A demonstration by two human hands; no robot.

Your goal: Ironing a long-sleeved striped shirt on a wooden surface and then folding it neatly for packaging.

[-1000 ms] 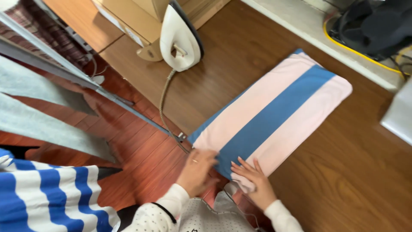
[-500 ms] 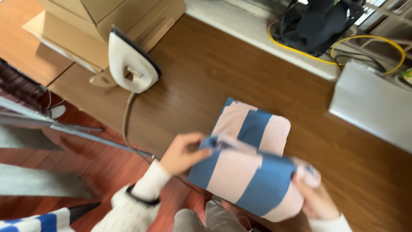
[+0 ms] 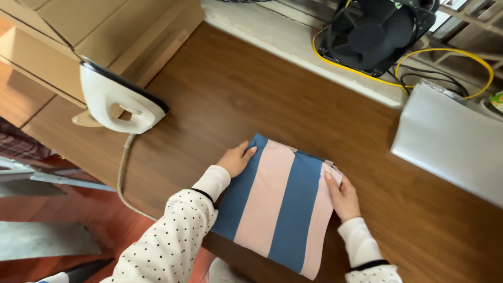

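A folded cloth with blue and pink stripes [image 3: 277, 204] lies on the brown wooden table [image 3: 236, 99], near its front edge. My left hand [image 3: 236, 160] rests flat on the cloth's upper left corner. My right hand [image 3: 343, 196] presses on its right edge, fingers on the top right corner. Both sleeves are white, the left one dotted with black. Neither hand lifts the cloth.
A white iron [image 3: 118, 102] stands upright at the left, its braided cord [image 3: 123, 178] hanging over the table edge. Cardboard boxes [image 3: 105, 26] sit behind it. A black fan [image 3: 374, 31] with yellow cable is at the back, a grey flat pad [image 3: 450, 141] at right.
The cloth lay long and flat a second ago; my hands lifted its near end, folded it over, and it now rests as a shorter folded rectangle with both hands on it.
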